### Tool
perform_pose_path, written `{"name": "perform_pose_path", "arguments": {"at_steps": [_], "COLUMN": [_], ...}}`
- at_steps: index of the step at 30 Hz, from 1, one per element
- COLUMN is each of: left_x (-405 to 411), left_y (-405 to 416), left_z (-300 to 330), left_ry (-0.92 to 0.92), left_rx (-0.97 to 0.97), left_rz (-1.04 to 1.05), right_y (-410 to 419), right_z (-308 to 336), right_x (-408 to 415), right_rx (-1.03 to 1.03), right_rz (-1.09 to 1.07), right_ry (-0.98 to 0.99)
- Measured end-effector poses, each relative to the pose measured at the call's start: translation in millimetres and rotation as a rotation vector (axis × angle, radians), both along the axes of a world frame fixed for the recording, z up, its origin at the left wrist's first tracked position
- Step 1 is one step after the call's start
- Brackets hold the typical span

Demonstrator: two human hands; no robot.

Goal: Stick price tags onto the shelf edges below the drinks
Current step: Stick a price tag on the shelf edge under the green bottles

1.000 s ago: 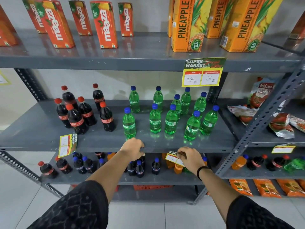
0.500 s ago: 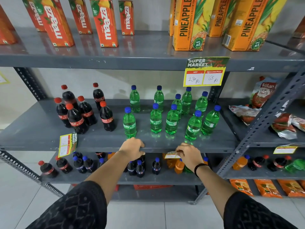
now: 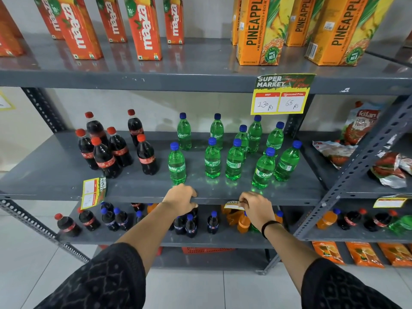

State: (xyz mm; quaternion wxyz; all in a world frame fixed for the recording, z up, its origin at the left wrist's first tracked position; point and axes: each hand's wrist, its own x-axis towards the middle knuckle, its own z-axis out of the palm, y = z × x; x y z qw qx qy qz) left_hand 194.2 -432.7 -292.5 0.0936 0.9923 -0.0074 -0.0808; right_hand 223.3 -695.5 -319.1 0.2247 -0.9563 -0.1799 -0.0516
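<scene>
At the middle shelf edge [image 3: 278,200], below the Sprite bottles [image 3: 234,161], right hand [image 3: 256,210] pinches a price tag [image 3: 231,204] by its top, held against the lip; left hand [image 3: 181,200] curled over the edge, gripping it, no tag in it; step looks like placement; next move likely needs squaring the tag, then pressing flat; Coke tag [image 3: 93,192] already stuck, crooked.

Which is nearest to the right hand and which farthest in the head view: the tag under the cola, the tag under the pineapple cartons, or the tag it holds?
1. Held tag, in the right hand.
2. Pineapple tag, above.
3. Cola tag, far left.
</scene>
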Motion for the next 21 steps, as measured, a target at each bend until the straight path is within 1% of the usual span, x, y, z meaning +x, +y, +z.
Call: {"name": "perform_pose_path", "arguments": {"at_steps": [6,10,15,21], "left_x": [0,-1,1,-1], "left_y": [-1,-1,2,1], "left_z": [1,-1,-3,0], "left_ry": [0.002,-0.004,-0.003,0.023], "left_rx": [0.015,0.026,0.025,0.037], "left_rz": [-0.009,-0.021,-0.035,-0.07], "right_y": [5,8,11,13], "right_z": [-1,-4,-11,-7], "right_x": [3,-1,-4,-5], "right_rx": [0.022,0.026,-0.078,-0.05], "right_rz": [-0.009,-0.045,-0.08,-0.106], "right_ry": [-0.001,-0.053,-0.116,-0.07]}}
